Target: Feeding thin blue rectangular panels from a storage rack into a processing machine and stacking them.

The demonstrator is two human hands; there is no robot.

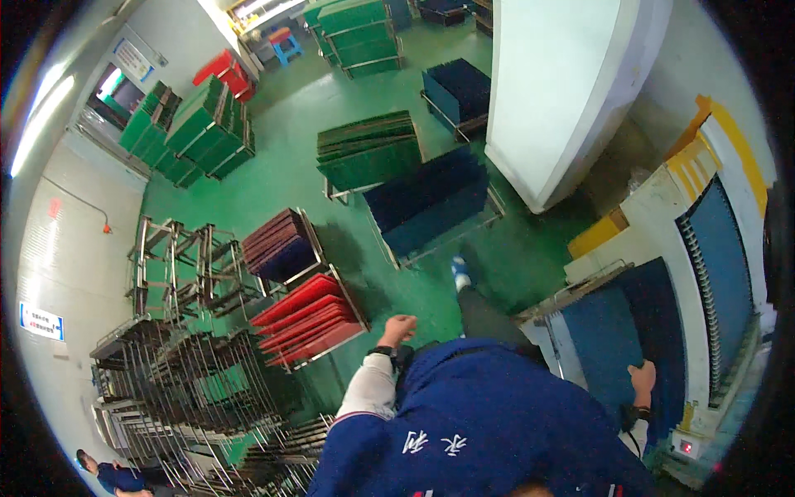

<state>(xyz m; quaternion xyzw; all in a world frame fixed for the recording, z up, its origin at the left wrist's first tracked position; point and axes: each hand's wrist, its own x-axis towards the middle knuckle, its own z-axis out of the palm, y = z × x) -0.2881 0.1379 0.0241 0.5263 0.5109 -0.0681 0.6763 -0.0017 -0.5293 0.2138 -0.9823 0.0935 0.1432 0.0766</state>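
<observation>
My left hand (399, 330) hangs in front of my body with its fingers curled in. Nothing shows in it, and the nearest thing is a rack of red panels (331, 333) to its left. My right hand (642, 383) is at my right side, its fingers closed at the edge of a blue panel (598, 331). That panel stands with a darker blue panel (658, 311) beside a pale machine. The fingertips of my right hand are partly hidden.
Ahead stand racks of dark blue panels (435, 211) and green panels (373, 153). A white pillar (546, 99) rises beyond them. To the right is the machine with a toothed strip (708, 306). Metal racks (182, 373) crowd the left, where another person (116, 476) is visible.
</observation>
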